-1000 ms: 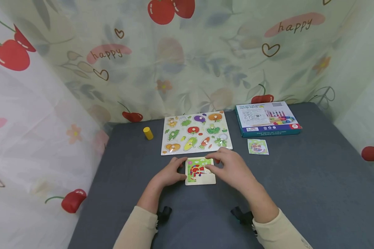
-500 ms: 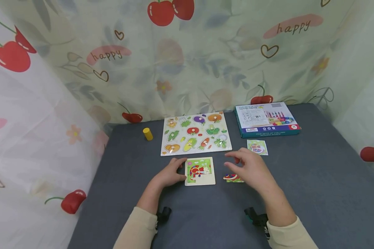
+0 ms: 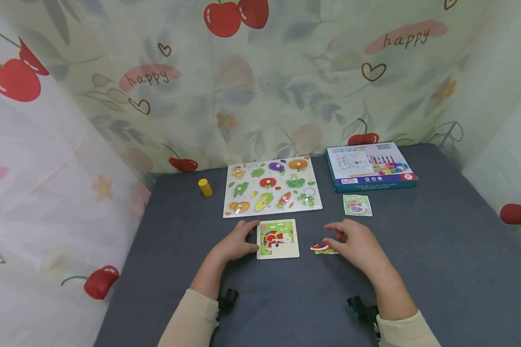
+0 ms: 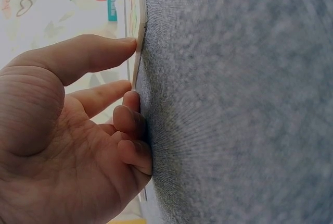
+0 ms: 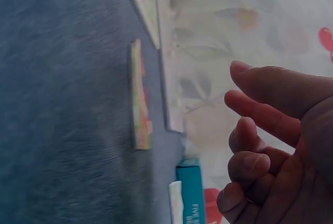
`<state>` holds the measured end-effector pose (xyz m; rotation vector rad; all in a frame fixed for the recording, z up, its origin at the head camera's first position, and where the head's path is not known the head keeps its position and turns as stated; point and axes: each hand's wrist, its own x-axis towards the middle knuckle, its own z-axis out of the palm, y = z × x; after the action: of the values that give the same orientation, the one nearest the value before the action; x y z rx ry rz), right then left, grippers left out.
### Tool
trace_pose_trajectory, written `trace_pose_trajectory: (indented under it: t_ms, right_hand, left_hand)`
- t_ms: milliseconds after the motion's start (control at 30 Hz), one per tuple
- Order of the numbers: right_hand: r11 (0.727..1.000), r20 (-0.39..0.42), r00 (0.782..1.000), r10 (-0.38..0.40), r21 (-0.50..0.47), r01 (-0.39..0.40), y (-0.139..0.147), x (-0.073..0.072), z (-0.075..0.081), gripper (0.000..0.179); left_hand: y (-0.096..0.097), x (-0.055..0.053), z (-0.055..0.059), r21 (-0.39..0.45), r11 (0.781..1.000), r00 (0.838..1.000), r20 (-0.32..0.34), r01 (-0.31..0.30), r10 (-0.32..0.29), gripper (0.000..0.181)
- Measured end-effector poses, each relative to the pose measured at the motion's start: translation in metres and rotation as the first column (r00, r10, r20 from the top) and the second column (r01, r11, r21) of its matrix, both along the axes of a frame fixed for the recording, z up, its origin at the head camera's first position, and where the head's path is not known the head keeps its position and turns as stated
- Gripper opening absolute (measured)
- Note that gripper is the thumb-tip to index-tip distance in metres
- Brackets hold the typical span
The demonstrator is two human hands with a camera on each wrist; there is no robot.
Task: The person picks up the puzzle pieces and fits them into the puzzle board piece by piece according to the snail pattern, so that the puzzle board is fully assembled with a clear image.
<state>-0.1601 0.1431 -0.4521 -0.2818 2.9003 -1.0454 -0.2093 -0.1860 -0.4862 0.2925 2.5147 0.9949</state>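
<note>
In the head view my left hand [image 3: 236, 242] holds a small square puzzle board [image 3: 286, 251] by its left side, thumb and index finger at the edge. The board has a pale frame and a partly filled green and red picture; its lower right part is bare wood. The left wrist view shows the thumb and index finger against the board's edge [image 4: 137, 62]. My right hand [image 3: 359, 246] hovers over colourful puzzle pieces [image 3: 324, 249] lying right of the board and hides part of them. In the right wrist view its fingers stand apart from the pieces [image 5: 139, 99], holding nothing.
A larger vegetable puzzle board [image 3: 272, 187] lies behind the small one. Left of it stands a yellow cylinder [image 3: 205, 187]. At the back right lies a teal and white box [image 3: 372, 166], with a small picture card [image 3: 358, 206] before it. A printed curtain hangs behind.
My right hand has moved right, away from the small puzzle board, then lowered toward the loose pieces, which its move brought into sight. The left hand stays at the board's edge.
</note>
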Motion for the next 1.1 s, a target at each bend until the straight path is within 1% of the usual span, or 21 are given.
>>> trace_pose_trajectory:
  t_ms: [133,300,367,467,567,667,800,933,1100]
  right_hand:
    - [1.0,0.033,0.999,0.012,0.026,-0.013,0.001,-0.002,-0.012,0.039]
    - [0.997,0.135,0.989,0.054,0.049,-0.061,-0.002,-0.003,-0.024,0.047]
    - [0.995,0.161,0.985,0.064,0.068,-0.076,-0.004,-0.002,-0.027,0.049]
    - [0.992,0.156,0.985,0.068,0.097,-0.084,-0.006,-0.002,-0.03,0.048]
    - [0.992,0.138,0.989,0.062,0.102,-0.076,-0.007,-0.002,-0.031,0.042]
    - [0.993,0.121,0.991,0.061,0.093,-0.073,-0.007,-0.002,-0.032,0.035]
    - [0.994,0.098,0.992,0.081,0.068,-0.088,-0.006,-0.003,-0.034,0.027]
    - [0.992,0.083,0.991,0.105,0.06,-0.11,-0.006,-0.004,-0.036,0.023]
    - [0.992,0.08,0.991,0.107,0.063,-0.112,-0.005,-0.007,-0.04,0.02]
  left_hand:
    - [0.0,0.0,0.0,-0.003,1.0,1.0,-0.004,0.0,0.0,0.071]
    - [0.001,0.001,0.0,-0.004,1.0,1.0,0.0,-0.011,0.011,0.071]
    - [0.001,0.001,0.0,-0.002,1.0,1.0,0.0,-0.01,0.01,0.071]
    - [0.002,0.001,0.0,0.0,1.0,1.0,0.0,-0.01,0.01,0.071]
    - [0.001,0.001,0.0,0.001,1.0,1.0,-0.002,-0.009,0.009,0.071]
    - [0.001,0.001,-0.001,0.002,1.0,1.0,-0.003,-0.007,0.007,0.071]
    - [0.001,0.001,-0.001,-0.001,1.0,1.0,0.001,-0.008,0.008,0.071]
    - [0.001,0.001,-0.001,-0.002,1.0,1.0,0.002,-0.008,0.008,0.071]
    - [0.001,0.001,-0.001,0.001,1.0,1.0,-0.002,-0.009,0.009,0.071]
